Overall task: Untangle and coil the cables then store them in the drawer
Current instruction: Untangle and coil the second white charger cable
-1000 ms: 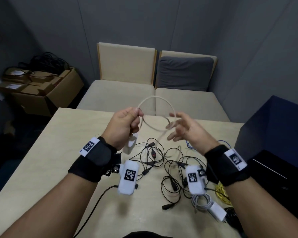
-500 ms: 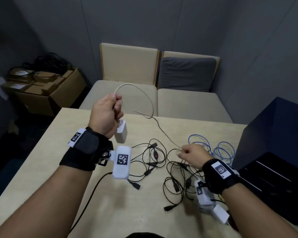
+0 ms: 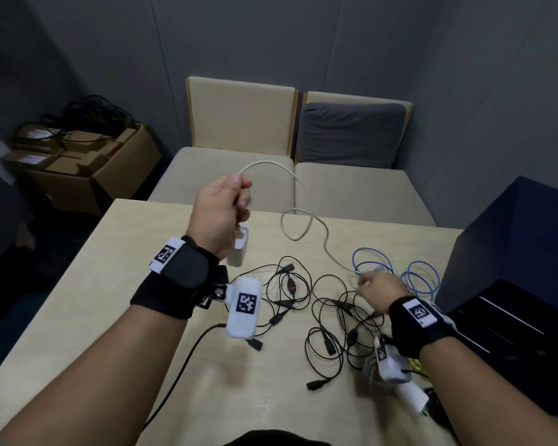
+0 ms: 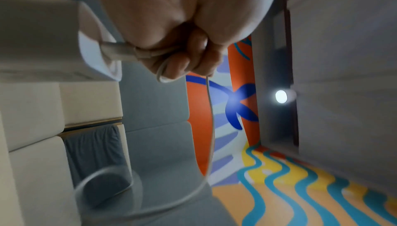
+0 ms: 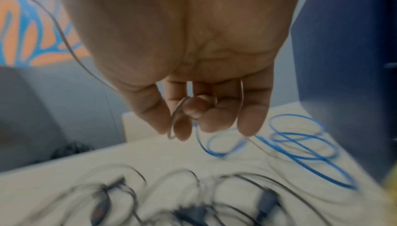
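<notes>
My left hand (image 3: 239, 197) is raised above the table's far half and grips a white cable (image 3: 326, 243), with its white charger block (image 3: 238, 249) hanging under the fist. The left wrist view shows the fingers (image 4: 184, 59) curled round several turns of the cable (image 4: 211, 127). The cable arcs up, makes a small loop and slopes down to my right hand (image 3: 364, 281), low over the table. There the cable (image 5: 64, 39) passes between thumb and fingers (image 5: 193, 119), which pinch it. Tangled black cables (image 3: 303, 300) lie on the table between my arms.
A blue cable (image 3: 416, 275) lies in loops just past my right hand. A dark blue drawer cabinet (image 3: 512, 284) stands at the table's right edge, its front open. Yellow cable (image 3: 416, 365) and a white coil with adapter (image 3: 409, 394) lie under my right wrist. Cushioned seats (image 3: 239, 175) stand behind the table.
My hands have moved apart. The left hand rose to the left with cable and charger. The right hand dropped to the table near the blue cable, sliding along the white cable, which now shows a small loop.
</notes>
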